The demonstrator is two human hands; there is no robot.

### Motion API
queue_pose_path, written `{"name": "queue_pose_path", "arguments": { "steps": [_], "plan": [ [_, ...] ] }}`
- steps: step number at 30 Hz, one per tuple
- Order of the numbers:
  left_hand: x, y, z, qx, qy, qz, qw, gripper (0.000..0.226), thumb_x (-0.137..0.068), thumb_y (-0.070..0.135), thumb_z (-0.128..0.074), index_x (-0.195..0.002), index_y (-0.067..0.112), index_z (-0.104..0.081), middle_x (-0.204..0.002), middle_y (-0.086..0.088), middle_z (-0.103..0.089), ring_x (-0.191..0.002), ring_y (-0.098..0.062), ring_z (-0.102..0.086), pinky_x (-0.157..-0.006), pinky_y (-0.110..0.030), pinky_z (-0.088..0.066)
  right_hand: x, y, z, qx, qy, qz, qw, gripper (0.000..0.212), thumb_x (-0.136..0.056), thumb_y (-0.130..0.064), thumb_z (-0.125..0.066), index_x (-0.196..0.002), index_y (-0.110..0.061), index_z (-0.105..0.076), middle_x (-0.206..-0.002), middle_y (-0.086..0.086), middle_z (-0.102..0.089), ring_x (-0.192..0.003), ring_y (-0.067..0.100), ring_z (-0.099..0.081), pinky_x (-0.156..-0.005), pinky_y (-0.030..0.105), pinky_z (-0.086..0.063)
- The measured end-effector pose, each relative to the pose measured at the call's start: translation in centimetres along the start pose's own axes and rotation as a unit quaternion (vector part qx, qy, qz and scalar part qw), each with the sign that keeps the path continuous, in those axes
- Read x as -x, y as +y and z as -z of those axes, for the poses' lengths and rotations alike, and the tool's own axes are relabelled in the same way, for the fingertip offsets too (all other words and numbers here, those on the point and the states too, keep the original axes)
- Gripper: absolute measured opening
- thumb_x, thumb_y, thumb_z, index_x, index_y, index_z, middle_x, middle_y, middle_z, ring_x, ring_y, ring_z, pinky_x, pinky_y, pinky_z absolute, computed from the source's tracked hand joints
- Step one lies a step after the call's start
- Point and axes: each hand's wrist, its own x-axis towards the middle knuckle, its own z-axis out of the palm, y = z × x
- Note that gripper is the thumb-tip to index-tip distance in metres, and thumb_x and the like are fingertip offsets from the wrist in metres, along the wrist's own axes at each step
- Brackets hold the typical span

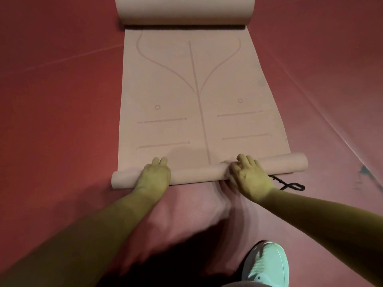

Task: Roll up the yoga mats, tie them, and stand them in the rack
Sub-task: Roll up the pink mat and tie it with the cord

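— How far along?

— Barely started. Just a thin roll [207,172] turned at the near end of the mat [196,96], flat on the red floor [62,100]. Pressing on it with the left hand [154,176], fingers together and laid over the top. Gripping it with the right hand [250,181], fingers slightly apart and bent over, thumb on the near side.

— Left to do?

— Nearly all: rolling the long flat stretch, tying, standing in a rack (none in sight).

— Anything in the way?

— Possibly that fat curl [184,11] at the far end; likely to need flattening first. Also a dark cord [290,185] on the floor just beside the right hand, handy for tying. Pale shoe [267,264] well clear.
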Motion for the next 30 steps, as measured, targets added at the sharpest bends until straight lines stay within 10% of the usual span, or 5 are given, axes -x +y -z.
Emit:
{"name": "queue_pose_path", "arguments": {
  "steps": [7, 11, 20, 25, 30],
  "plan": [
    [0.1, -0.5, -1.8, 0.057, 0.142, -0.015, 0.988, 0.042, -0.048, -0.002, -0.061, -0.089, 0.005, -0.064, -0.07, -0.011, -0.059, -0.061, -0.029, -0.056, -0.055, -0.034, -0.05, -2.5, 0.7, 0.1, -0.009, -0.096, -0.005, 0.995, 0.073, -0.087, -0.048, -0.063, -0.141, -0.002, -0.044, -0.124, 0.012, -0.05, -0.113, 0.033, -0.05, -0.106, 0.04, -0.039],
    [0.0, -0.4, -3.2, 0.05, 0.128, 0.019, 0.99, 0.064, -0.059, 0.023, -0.075, -0.117, 0.0, -0.061, -0.115, -0.022, -0.06, -0.101, -0.038, -0.057, -0.092, -0.046, -0.047, -5.5, 1.2, 1.8, -0.059, -0.131, -0.01, 0.99, 0.055, -0.087, -0.023, -0.064, -0.135, -0.014, -0.041, -0.123, 0.007, -0.054, -0.113, 0.029, -0.052, -0.1, 0.032, -0.034],
    [-3.7, -3.8, -1.1, 0.07, 0.116, -0.013, 0.991, 0.057, -0.041, 0.0, -0.083, -0.095, 0.006, -0.065, -0.07, -0.012, -0.062, -0.058, -0.032, -0.059, -0.05, -0.036, -0.049, -6.6, 0.5, 2.3, -0.041, -0.024, -0.064, 0.997, 0.035, -0.086, -0.016, -0.057, -0.119, -0.007, -0.055, -0.107, 0.016, -0.054, -0.101, 0.035, -0.05, -0.08, 0.039, -0.039],
    [-4.6, -4.1, -0.8, 0.159, 0.108, -0.018, 0.981, 0.042, -0.069, 0.007, -0.065, -0.11, 0.003, -0.061, -0.114, -0.018, -0.062, -0.106, -0.037, -0.057, -0.101, -0.047, -0.041, -7.2, 1.2, 0.8, -0.014, -0.095, -0.011, 0.995, 0.082, -0.087, -0.06, -0.045, -0.144, -0.002, -0.035, -0.14, 0.022, -0.044, -0.135, 0.039, -0.036, -0.119, 0.045, -0.022],
    [-4.7, -3.8, -0.2, 0.038, 0.094, 0.031, 0.994, 0.073, -0.076, 0.053, -0.067, -0.135, 0.017, -0.044, -0.127, -0.01, -0.042, -0.11, -0.029, -0.042, -0.092, -0.044, -0.034, -9.5, 2.3, 0.8, 0.026, -0.149, -0.001, 0.988, 0.098, -0.083, -0.06, -0.064, -0.153, -0.011, -0.015, -0.149, 0.013, -0.031, -0.142, 0.033, -0.026, -0.123, 0.042, -0.011]
  ]
}}
